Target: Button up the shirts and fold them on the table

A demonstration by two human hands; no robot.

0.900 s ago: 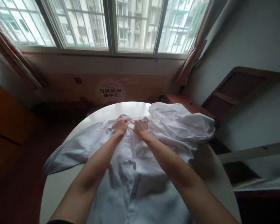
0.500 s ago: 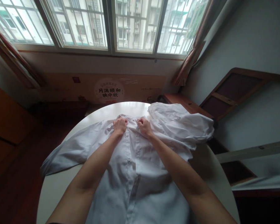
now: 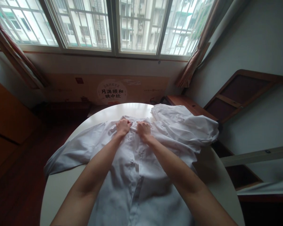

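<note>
I have a white, long-sleeved, button-front cloth shirt point(image 3: 115, 186) spread on a round, glossy white tabletop point(image 3: 58, 191), its front facing up, its collar point(image 3: 133, 119) at the far end and its body running down toward me between my forearms. My left grip point(image 3: 123, 126) is clamped on the cloth just below the collar, at the edge carrying small round buttons point(image 3: 130, 138). My right grip point(image 3: 143, 128) is closed over the opposite front edge, just beside it; my fingertips there are mostly hidden, but the cloth gathers under them.

One pale sleeve point(image 3: 73, 153) stretches out to my left, reaching the rim of the tabletop. On my right, a loose, crumpled heap of white fabric point(image 3: 184, 121) lies against the shirt and reaches past the rim; I cannot tell whether it is the other sleeve or a separate piece.

I judge the step in hand to be squaring the two front edges at the neck. Lower down they part, leaving a narrow shadowed gap. The next move, I think, calls for level, gentle tension from both sides, keeping the collar points even, so that the fronts lie flat without dragging the body askew.
</note>
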